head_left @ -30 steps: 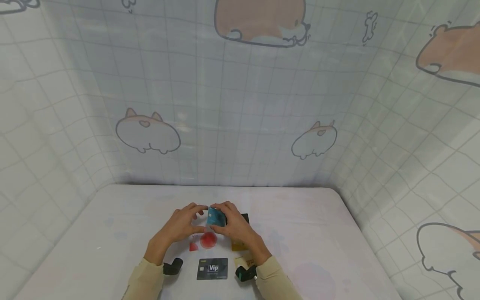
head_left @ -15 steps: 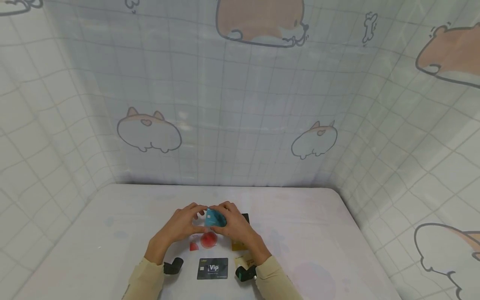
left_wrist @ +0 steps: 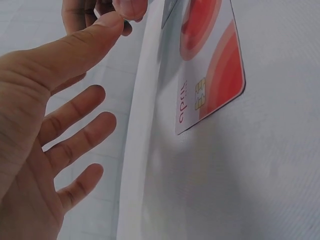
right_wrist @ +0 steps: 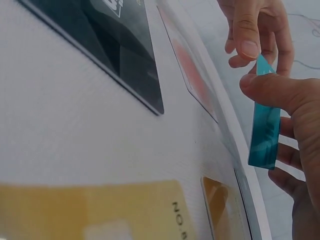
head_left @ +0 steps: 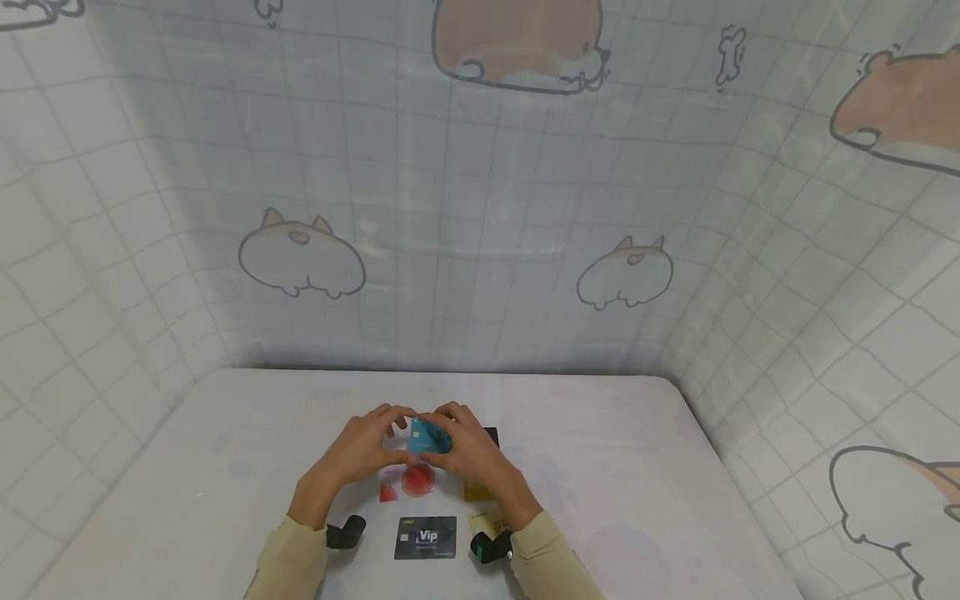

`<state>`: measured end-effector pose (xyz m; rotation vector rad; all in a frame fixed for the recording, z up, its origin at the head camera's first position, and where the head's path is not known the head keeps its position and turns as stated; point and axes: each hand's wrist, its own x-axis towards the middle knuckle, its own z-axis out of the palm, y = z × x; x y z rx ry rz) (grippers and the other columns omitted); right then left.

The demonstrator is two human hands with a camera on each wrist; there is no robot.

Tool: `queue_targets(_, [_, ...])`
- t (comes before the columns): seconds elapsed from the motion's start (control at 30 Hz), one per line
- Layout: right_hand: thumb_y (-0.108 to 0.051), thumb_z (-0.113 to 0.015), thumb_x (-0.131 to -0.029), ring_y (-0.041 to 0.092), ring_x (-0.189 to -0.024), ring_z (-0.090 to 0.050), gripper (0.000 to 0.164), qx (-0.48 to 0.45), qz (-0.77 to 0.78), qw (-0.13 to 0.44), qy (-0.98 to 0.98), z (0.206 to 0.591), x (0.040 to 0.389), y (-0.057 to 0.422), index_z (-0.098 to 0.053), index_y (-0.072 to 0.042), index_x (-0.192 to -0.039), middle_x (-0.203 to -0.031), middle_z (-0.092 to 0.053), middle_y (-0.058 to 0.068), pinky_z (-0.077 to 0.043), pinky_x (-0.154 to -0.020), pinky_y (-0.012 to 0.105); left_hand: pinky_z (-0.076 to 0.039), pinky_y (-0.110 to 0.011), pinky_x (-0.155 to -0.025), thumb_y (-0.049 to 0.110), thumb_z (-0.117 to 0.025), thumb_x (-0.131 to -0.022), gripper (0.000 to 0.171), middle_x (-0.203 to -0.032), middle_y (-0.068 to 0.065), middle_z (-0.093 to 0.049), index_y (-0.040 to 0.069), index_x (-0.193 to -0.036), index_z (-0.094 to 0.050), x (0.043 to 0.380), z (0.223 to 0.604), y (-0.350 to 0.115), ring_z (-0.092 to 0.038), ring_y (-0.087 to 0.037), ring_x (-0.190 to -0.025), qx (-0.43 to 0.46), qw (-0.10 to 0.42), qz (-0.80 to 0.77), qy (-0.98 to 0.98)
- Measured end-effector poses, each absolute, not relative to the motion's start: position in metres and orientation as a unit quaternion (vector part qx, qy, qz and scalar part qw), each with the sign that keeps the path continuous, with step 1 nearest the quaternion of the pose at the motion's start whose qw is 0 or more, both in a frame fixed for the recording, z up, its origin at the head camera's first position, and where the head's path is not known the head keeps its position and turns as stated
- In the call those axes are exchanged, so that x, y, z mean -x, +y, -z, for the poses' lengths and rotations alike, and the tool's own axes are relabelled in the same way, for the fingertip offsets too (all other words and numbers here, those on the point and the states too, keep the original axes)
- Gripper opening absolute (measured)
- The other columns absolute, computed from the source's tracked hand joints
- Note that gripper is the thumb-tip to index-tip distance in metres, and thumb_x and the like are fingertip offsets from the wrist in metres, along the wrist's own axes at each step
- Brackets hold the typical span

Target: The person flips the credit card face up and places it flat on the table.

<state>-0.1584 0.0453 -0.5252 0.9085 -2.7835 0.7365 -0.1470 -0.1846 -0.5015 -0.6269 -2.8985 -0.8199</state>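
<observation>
A teal bank card (head_left: 427, 437) with a chip is held up between both hands, above the far end of the laid-out cards. My right hand (head_left: 471, 446) grips it at its right side, thumb in front and fingers behind, as the right wrist view shows. The left hand (head_left: 360, 446) pinches its left edge with thumb and fingertips; the other fingers are loosely bent. Just nearer than the hands, a white card with red circles (head_left: 417, 481) lies on the table. In the left wrist view the teal card is mostly hidden behind the fingers.
A black Vip card (head_left: 425, 537) lies between the forearms. Gold (head_left: 480, 492), yellow (head_left: 487, 523) and dark (head_left: 492, 435) cards lie partly under the right hand and arm. The pale table (head_left: 600, 467) meets a corgi-print curtain (head_left: 480, 208) at its back edge.
The teal card has shifted slightly left and turned a little between the hands. My right thumb and fingers reach further over it. The other cards stay where they were.
</observation>
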Motion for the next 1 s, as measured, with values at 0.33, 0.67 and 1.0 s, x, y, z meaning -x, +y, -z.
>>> queue_targets(0.33, [-0.049,-0.074,-0.089,0.011,-0.115,-0.048,0.064,-0.302,-0.229,0.068,-0.923,0.527,0.159,0.042,-0.052,-0.029,-0.145,-0.131,-0.049,-0.005,-0.050,-0.097,0.026,-0.043,-0.055,-0.096,0.048,-0.086,-0.076,0.062,-0.112,0.004,-0.064,0.028,-0.129,-0.061,0.145,0.500,-0.189,-0.063,-0.019,-0.100,0.213,0.051,0.249,-0.944])
queue_targets(0.67, [-0.050,-0.074,-0.088,0.013,-0.118,-0.050,0.063,-0.253,-0.239,0.038,-0.937,0.527,0.161,0.041,-0.054,-0.026,-0.143,-0.136,-0.049,-0.003,-0.050,-0.100,0.033,-0.045,-0.056,-0.094,0.041,-0.083,-0.081,0.059,-0.110,0.001,-0.065,0.024,-0.133,-0.063,0.148,0.504,-0.196,-0.064,-0.019,-0.097,0.208,0.063,0.222,-0.951])
queue_targets(1.0, [-0.047,-0.073,-0.090,0.013,-0.117,-0.052,0.058,-0.244,-0.262,0.018,-0.933,0.529,0.164,0.042,-0.058,-0.023,-0.140,-0.135,-0.052,-0.004,-0.049,-0.101,0.031,-0.046,-0.054,-0.090,0.043,-0.083,-0.081,0.059,-0.107,0.003,-0.065,0.021,-0.132,-0.064,0.153,0.515,-0.198,-0.064,-0.017,-0.096,0.197,0.071,0.203,-0.957])
